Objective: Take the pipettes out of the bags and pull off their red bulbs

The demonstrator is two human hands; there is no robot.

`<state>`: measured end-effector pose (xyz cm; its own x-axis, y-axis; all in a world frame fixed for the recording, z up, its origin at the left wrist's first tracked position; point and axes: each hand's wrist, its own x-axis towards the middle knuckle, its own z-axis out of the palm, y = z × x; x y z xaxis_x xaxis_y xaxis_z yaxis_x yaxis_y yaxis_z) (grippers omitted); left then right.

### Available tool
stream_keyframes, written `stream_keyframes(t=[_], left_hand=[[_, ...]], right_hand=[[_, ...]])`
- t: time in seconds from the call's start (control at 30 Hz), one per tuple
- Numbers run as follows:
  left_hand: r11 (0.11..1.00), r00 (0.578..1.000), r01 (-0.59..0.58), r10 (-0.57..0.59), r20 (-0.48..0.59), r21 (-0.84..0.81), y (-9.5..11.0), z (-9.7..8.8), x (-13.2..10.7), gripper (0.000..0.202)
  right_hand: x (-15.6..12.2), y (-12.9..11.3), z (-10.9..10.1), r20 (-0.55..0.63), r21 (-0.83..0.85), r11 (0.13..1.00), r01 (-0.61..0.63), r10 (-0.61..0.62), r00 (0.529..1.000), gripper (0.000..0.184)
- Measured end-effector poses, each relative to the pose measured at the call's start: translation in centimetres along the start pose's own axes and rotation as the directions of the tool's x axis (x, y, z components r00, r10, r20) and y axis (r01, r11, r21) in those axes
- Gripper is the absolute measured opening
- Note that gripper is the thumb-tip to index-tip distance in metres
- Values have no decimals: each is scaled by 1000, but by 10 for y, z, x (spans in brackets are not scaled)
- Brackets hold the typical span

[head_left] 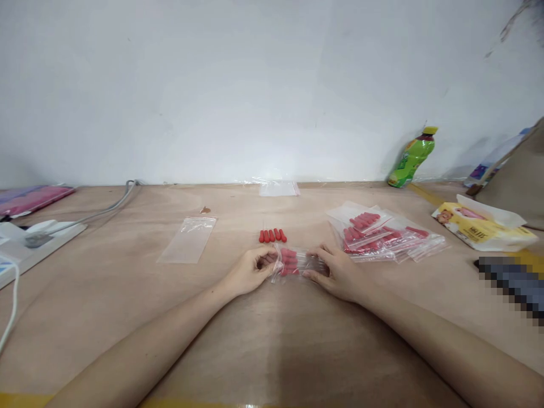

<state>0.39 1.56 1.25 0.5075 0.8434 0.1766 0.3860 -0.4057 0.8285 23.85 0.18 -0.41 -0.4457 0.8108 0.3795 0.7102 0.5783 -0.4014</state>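
Observation:
Between my two hands is a clear zip bag (305, 262) with several red-bulbed droppers (289, 262) inside, their red ends to the left and clear stems to the right. My left hand (254, 272) pinches the left end of the bag. At the other end, my right hand (340, 273) has its thumb and fingers closed around the bag. Just beyond the bag lies a short row of loose red-bulbed droppers (272, 235), side by side. Right of my right hand is a pile of filled zip bags (374, 243), overlapping one another.
A flat zip bag (189, 241) lies at left, and a stack of bags (279, 188) by the wall. A power strip (55, 229) with cables is far left. To the right are a green bottle (413, 158) leaning on the wall, a tissue pack (480, 226) and a pixelated dark object (514, 283).

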Motion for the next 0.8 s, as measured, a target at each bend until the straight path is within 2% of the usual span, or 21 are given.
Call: stream_keyframes(t=[0.1, 0.27, 0.53, 0.7, 0.8], left_hand=[[996, 999, 14, -10, 44, -93, 0, -1, 0, 29], [999, 999, 20, -18, 50, -46, -3, 2, -1, 42], [989, 996, -92, 90, 18, 117, 9, 7, -6, 23], [983, 988, -151, 146, 56, 101, 7, 4, -6, 23], [989, 988, -142, 139, 69, 39, 0, 5, -5, 27]], right_hand=[[-1, 1, 4, -46, -21, 1000, 18, -19, 999, 28], [-2, 2, 7, -71, -20, 999, 50, -51, 996, 27], [-1, 3, 5, -48, 6, 998, 57, -56, 997, 28], [-1, 1, 5, -63, -10, 998, 64, -64, 996, 27], [-1, 0, 4, -63, -18, 998, 65, -66, 996, 26]])
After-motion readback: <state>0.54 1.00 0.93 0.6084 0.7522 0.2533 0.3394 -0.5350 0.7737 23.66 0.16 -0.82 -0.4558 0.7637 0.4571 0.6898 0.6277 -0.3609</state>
